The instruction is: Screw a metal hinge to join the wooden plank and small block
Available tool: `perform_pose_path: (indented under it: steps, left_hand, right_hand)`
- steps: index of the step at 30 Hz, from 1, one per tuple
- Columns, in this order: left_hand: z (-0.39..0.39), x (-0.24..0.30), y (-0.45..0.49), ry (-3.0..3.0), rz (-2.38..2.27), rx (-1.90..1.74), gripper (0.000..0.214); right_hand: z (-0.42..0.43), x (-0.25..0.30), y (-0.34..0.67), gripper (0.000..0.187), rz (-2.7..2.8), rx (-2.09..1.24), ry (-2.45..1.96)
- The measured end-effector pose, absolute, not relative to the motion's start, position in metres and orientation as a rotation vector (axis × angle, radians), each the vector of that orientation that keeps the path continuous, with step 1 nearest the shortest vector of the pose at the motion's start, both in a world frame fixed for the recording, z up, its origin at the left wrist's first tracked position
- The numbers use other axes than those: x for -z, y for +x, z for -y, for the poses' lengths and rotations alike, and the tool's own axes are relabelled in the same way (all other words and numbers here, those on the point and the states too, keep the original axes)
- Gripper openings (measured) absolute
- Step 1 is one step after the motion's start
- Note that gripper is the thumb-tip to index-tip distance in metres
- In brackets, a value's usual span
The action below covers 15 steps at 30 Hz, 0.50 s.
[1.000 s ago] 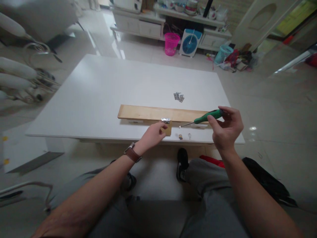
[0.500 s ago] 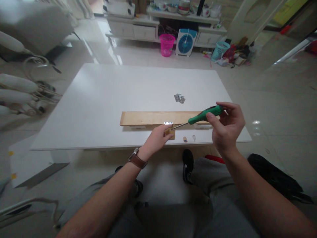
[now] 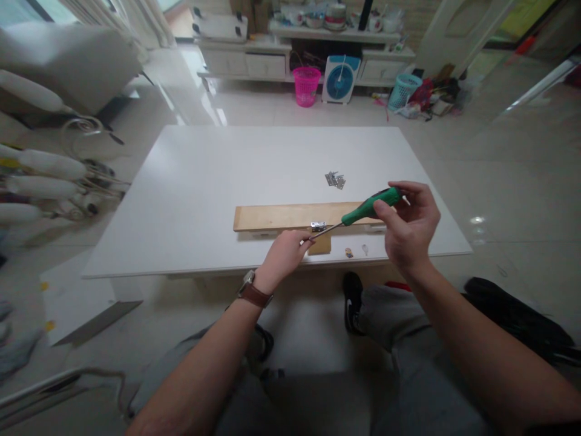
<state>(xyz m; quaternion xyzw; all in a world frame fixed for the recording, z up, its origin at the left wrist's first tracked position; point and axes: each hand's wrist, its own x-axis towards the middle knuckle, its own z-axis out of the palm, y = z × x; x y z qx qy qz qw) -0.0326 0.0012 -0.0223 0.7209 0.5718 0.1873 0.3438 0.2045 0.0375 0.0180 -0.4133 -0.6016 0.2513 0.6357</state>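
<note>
My right hand (image 3: pixel 413 224) is closed around the green handle of a screwdriver (image 3: pixel 372 206), its thumb along the side. The thin shaft slopes down to the left. At the shaft's end, my left hand (image 3: pixel 288 251) pinches the tip between thumb and fingertips; whether a small screw is there too is hidden. Just right of those fingers lies a small wooden block (image 3: pixel 321 244), against a metal hinge (image 3: pixel 318 226). The hinge sits at the front edge of a long pale wooden board (image 3: pixel 276 217), whose right end is partly behind my right hand.
A white table (image 3: pixel 200 175) carries everything. Loose metal hinges (image 3: pixel 334 180) lie in a pile beyond the board. Near the front edge are a small heap of brass-coloured bits (image 3: pixel 348 252) and a tiny clear packet (image 3: pixel 365 249). Thin white pieces show beneath the board.
My left fingers have slid off the block onto the screwdriver tip, leaving more of the block and hinge showing. The view has shifted slightly; the screwdriver stays in my right hand.
</note>
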Motion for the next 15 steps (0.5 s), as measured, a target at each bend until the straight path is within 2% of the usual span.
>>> perform_pose_path:
  steps: [15]
  left_hand:
    - [0.018, 0.008, -0.041, 2.072, -1.476, -0.408, 0.030]
  right_hand:
    - [-0.029, -0.023, 0.192, 0.041, 1.234, -0.623, -1.015]
